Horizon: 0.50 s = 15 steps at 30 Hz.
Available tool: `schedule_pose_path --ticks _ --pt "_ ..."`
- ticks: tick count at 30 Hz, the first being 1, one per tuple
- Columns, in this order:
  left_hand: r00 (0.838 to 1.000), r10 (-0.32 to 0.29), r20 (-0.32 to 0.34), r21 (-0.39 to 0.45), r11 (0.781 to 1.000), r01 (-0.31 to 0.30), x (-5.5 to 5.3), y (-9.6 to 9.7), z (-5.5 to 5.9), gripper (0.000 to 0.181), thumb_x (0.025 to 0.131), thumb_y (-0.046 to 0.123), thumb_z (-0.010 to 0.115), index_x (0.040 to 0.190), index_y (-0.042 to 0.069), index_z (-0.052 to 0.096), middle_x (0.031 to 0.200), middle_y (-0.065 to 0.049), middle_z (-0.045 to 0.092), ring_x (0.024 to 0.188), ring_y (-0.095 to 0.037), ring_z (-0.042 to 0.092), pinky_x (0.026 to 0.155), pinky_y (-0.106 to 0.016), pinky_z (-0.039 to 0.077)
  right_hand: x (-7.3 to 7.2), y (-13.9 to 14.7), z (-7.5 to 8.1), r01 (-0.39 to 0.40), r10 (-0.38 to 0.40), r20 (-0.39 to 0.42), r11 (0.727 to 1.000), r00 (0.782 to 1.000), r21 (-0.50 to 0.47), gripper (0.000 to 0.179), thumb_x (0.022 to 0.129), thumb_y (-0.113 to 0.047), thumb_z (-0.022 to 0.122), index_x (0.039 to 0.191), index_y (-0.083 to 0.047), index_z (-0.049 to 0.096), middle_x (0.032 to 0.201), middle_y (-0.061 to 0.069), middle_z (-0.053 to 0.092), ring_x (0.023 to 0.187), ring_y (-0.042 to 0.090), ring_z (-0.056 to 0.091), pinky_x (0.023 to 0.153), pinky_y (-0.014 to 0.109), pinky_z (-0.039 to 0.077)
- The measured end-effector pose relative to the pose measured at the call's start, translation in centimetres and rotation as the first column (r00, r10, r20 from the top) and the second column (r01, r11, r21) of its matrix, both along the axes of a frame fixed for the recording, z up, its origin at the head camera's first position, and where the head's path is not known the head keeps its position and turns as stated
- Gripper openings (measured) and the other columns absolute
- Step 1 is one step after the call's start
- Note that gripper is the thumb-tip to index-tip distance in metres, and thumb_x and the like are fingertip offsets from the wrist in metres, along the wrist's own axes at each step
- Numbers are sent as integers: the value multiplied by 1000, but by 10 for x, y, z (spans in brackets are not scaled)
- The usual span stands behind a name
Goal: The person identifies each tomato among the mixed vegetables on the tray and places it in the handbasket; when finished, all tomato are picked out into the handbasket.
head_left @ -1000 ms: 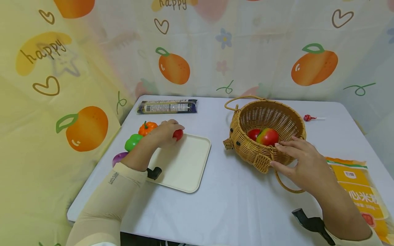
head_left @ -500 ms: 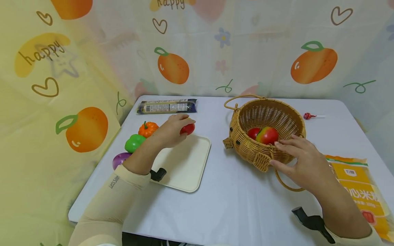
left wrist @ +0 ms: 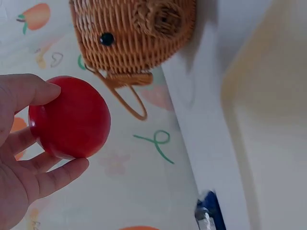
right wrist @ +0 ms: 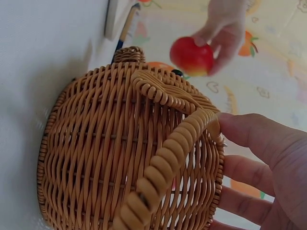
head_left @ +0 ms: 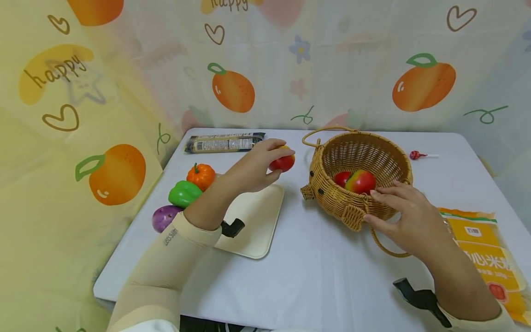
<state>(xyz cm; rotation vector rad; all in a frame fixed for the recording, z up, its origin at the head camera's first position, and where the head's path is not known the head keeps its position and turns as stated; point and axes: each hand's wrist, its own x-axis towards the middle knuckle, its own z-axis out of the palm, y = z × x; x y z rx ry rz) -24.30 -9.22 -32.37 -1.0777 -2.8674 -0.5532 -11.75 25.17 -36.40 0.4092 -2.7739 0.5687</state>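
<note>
My left hand (head_left: 259, 167) holds a round red fruit with a yellow patch (head_left: 282, 160) above the far side of the cream tray (head_left: 261, 221). In the left wrist view, thumb and fingertips pinch the glossy red fruit (left wrist: 72, 117). The pig-faced wicker basket (head_left: 332, 205) stands to the right of the tray. Inside it lie a red-and-yellow-green fruit (head_left: 361, 182) and a smaller red one (head_left: 342, 179). My right hand (head_left: 415, 221) grips the basket's near right rim, thumb outside beside the handle (right wrist: 163, 163) and fingertips hidden behind the rim.
Left of the tray lie an orange pumpkin (head_left: 201, 176), a green pepper (head_left: 184, 193) and a purple vegetable (head_left: 165, 217). A long dark packet (head_left: 224, 142) sits at the back. On the right are a lollipop (head_left: 418, 155) and a yellow bag (head_left: 481, 249).
My left hand has carried the red fruit from above the tray's far left corner to the right, toward the basket. My right hand has stayed on the basket rim.
</note>
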Motion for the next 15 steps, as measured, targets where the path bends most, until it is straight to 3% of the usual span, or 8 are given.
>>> schedule_pose_path --ticks 15 --pt "991 -124 -51 50 991 126 2 59 20 49 97 12 65 145 19 59 156 -9 45 143 -31 40 112 -36 45 0 -1 0 10 -10 16 1000 1000 4 58 78 -36 88 126 -7 73 127 18 68 134 45 47 101 72 42"
